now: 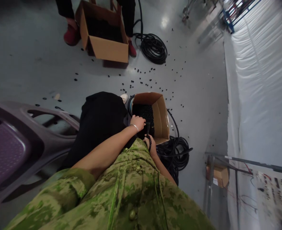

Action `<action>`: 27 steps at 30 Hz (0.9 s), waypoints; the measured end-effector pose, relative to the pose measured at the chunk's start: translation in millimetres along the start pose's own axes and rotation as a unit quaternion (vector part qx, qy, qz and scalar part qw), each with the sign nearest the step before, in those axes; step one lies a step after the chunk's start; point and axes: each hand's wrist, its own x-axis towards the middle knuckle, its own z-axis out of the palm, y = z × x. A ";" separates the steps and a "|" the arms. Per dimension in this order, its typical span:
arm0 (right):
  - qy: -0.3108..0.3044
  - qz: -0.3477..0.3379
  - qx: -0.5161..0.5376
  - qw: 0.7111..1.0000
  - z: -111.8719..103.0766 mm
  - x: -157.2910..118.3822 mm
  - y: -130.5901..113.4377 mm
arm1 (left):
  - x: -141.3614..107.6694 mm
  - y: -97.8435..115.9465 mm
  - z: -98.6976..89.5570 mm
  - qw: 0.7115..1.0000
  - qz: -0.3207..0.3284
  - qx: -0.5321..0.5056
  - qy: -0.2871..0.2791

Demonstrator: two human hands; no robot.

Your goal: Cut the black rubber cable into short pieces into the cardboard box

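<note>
the right grip (151,143) is closed around the handles of a scissor-like tool (148,128), its blades pointing away over the near cardboard box (161,116). the left grip (138,122) curls just beside the blade tips; whether it pinches anything, i cannot tell. it could get nicked if the blades shut while it sits so near. below both grips, the box holds a heap of small black pieces (144,110); a knock could spill some onto the floor (198,95). well beyond the grips, a second box (109,51) between a co-worker's shoes (71,35) holds dark contents.
</note>
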 end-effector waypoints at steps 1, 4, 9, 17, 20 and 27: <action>0.002 0.001 0.001 1.000 0.1 -0.2 0.4 | 0.5 -0.4 0.7 1.000 -0.001 -0.002 -0.001; 0.004 0.008 0.010 1.000 1.1 0.8 2.5 | 1.1 -1.1 3.2 1.000 0.010 -0.005 -0.005; 0.012 0.007 0.011 1.000 4.5 7.1 5.4 | 0.3 -0.4 4.8 1.000 0.022 0.001 -0.005; 0.017 0.001 0.010 1.000 7.3 11.5 0.3 | 1.2 2.9 2.8 0.997 0.057 0.032 -0.040; 0.015 -0.002 0.007 1.000 6.7 10.7 -0.9 | 2.2 1.6 4.7 0.997 0.057 0.025 -0.039; 0.018 -0.013 -0.009 1.000 8.0 12.3 2.1 | 3.0 -2.7 6.9 0.997 0.066 0.026 -0.033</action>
